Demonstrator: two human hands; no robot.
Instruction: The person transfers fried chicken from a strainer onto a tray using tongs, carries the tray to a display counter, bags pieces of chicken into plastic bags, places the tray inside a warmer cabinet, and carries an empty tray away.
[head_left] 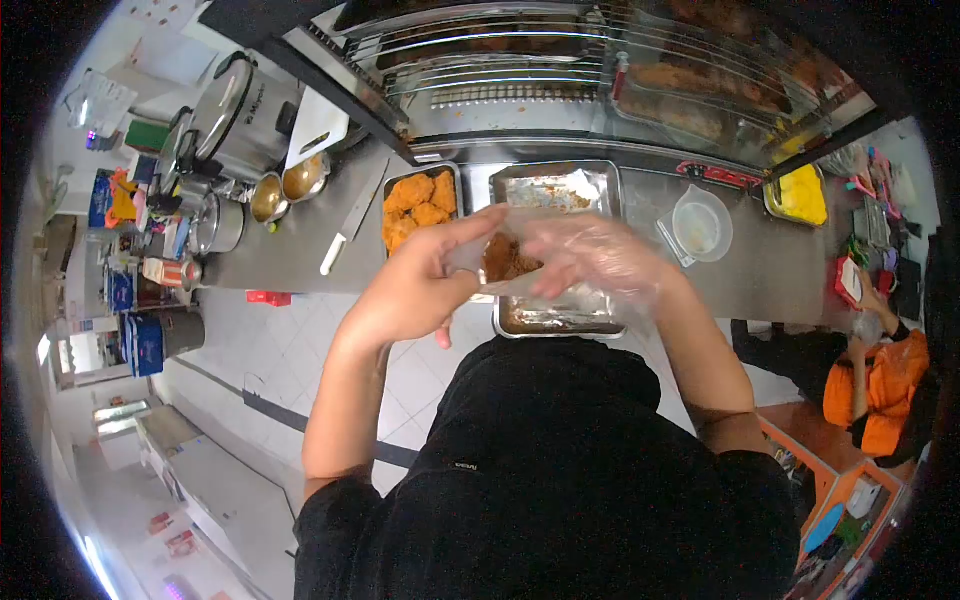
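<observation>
My left hand [418,278] is bare and closed, its thumb and fingers pinching the edge of a clear plastic bag [464,256]. A dark brown piece of fried food [508,260] shows at the bag, between my two hands. My right hand [598,258] wears a clear plastic glove and is slightly blurred, with its fingers bent round the right side of the piece. Below both hands lies a foil-lined metal tray [610,190] with brown crumbs. Beside it on the left, a second metal tray [459,182] holds several orange fried pieces [412,205].
A knife with a white handle [335,254] lies left on the steel counter [290,240]. A clear plastic tub [702,224] and a tray of yellow food [802,196] stand right. The glass display cabinet [500,100] rises behind. Another person in orange [880,385] works far right.
</observation>
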